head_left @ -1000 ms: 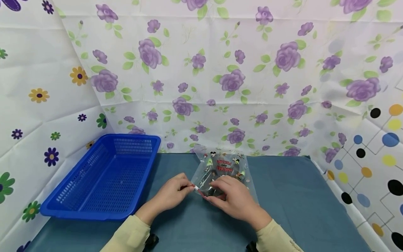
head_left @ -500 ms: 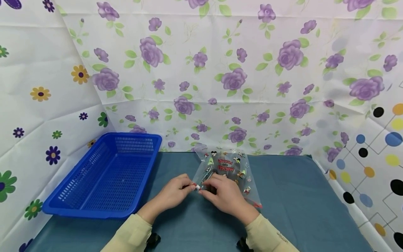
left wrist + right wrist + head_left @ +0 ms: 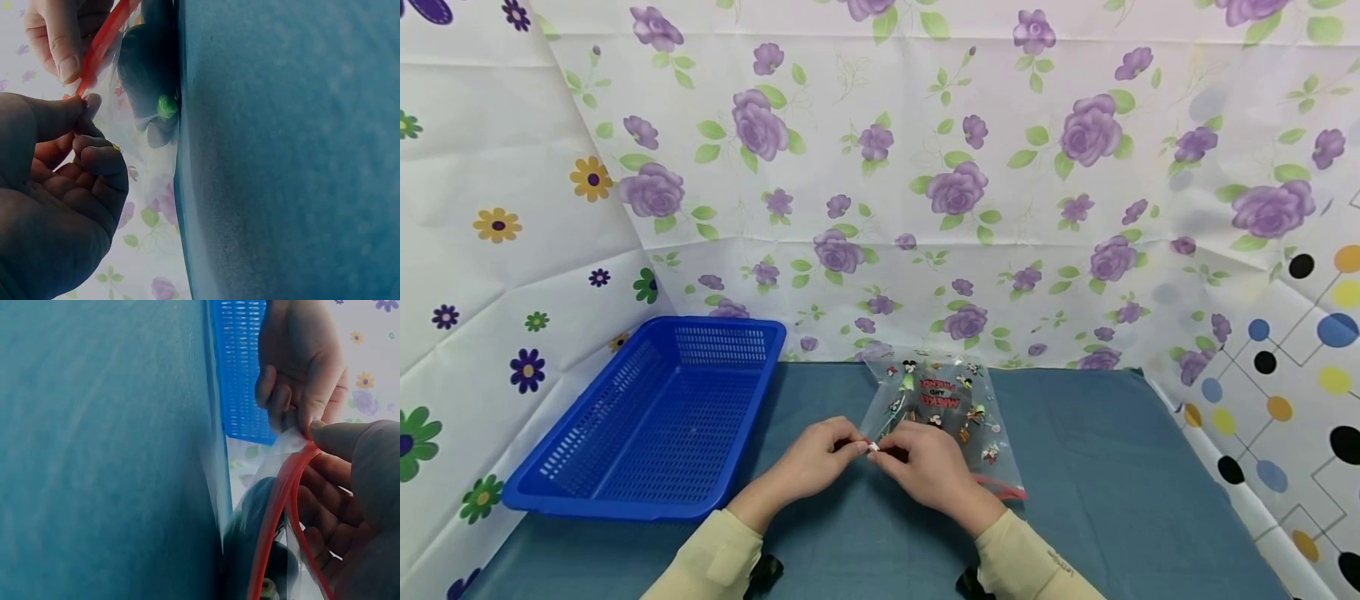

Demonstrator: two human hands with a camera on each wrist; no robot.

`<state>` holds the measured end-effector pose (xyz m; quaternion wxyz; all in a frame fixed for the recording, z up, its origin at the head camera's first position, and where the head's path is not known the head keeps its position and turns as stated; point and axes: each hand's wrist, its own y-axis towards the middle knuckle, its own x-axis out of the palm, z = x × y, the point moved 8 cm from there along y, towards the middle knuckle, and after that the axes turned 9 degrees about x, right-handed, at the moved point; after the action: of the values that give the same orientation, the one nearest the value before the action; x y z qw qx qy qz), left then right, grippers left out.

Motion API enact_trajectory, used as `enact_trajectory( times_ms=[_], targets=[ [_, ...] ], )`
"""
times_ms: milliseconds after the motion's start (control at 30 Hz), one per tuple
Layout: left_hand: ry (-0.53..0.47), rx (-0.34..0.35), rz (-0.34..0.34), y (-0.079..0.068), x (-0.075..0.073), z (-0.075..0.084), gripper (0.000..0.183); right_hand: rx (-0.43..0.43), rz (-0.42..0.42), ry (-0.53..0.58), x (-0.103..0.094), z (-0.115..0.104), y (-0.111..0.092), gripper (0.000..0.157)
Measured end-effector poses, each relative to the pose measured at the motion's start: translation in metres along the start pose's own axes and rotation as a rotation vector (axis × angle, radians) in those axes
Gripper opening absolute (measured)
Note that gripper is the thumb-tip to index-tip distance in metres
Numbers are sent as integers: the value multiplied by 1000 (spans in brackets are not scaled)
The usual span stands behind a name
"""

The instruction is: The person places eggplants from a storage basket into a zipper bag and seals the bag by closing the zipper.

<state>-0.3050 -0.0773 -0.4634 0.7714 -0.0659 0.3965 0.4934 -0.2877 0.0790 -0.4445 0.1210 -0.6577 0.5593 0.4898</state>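
A clear zip bag [image 3: 958, 421] with cartoon prints and a red zip edge lies on the table. Dark rounded things [image 3: 284, 565] are inside, with a bit of green showing; their kind is unclear. My left hand [image 3: 820, 452] pinches the bag's left corner between thumb and finger. Close beside it, my right hand [image 3: 928, 467] pinches the zip edge at a small white slider [image 3: 873, 447]. Seen from the right wrist, the red zip strips [image 3: 275, 519] spread apart away from the fingertips. Part of the bag is hidden behind my right hand.
A blue plastic basket [image 3: 651, 433] with slotted walls stands left of the hands. Blue-grey cloth [image 3: 1120, 475] covers the table. Flower-printed sheets [image 3: 880, 200] rise behind and at the left, with a dotted sheet [image 3: 1292, 400] at the right.
My right hand has moved left along the zip edge, up to the left hand. The bag's right side and red right corner have come into sight. The left hand stays nearly in place.
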Motion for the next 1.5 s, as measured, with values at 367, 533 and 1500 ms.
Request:
enact_trajectory(
  times_ms=[367,533,1500],
  targets=[
    [-28,7,-4,1,0,-2,14,-8,35,9,2,-3,0,8],
    [-51,24,4,1,0,-1,14,-23,57,15,2,-5,-1,7],
    [-72,34,158,1,-13,-1,11,-127,97,-70,-10,-7,-8,7]
  ],
)
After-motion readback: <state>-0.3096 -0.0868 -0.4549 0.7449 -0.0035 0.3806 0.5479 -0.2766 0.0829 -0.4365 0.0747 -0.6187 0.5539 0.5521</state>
